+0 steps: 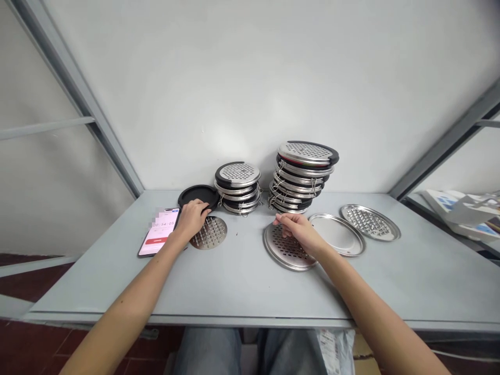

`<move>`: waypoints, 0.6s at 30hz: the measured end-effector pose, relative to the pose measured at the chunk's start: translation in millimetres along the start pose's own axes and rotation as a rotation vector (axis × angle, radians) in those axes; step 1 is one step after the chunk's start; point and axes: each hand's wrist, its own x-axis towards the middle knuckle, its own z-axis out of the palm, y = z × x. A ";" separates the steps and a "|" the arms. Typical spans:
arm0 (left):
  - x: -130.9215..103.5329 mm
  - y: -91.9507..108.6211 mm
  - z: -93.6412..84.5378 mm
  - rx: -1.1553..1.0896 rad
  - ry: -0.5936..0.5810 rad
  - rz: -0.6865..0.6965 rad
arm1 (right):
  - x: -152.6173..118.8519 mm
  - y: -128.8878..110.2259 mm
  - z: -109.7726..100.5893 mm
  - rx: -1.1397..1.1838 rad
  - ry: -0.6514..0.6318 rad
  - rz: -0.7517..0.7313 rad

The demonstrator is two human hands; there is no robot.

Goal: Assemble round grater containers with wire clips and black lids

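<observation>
My left hand point(192, 217) rests on the near edge of a black round lid point(198, 197) at the back left, just above a small perforated metal disc point(210, 232) lying flat. My right hand point(299, 232) lies on a larger perforated steel plate point(284, 249), fingers pinching at its far rim. Behind stand two stacks of round steel graters with black rims, a low stack point(238, 187) and a taller leaning stack point(302, 176).
A phone point(159, 231) with a lit timer screen lies at the left of the grey table point(242, 286). A plain steel plate point(338, 234) and a grater plate point(370, 222) lie right of my hand. Papers point(464, 208) sit on a shelf at far right.
</observation>
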 end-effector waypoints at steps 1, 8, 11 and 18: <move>0.5 -2.3 0.9 -0.001 0.002 -0.002 | -0.1 -0.2 0.2 0.000 0.002 0.002; 3.6 -9.7 7.3 -0.008 0.025 -0.001 | -2.3 -3.7 2.3 0.003 0.010 -0.001; 5.0 -11.1 7.7 -0.002 0.039 -0.017 | -2.1 -3.5 2.5 -0.002 0.014 -0.007; 7.0 -13.3 7.6 0.010 0.031 -0.006 | -1.6 -2.8 2.7 -0.033 0.020 -0.012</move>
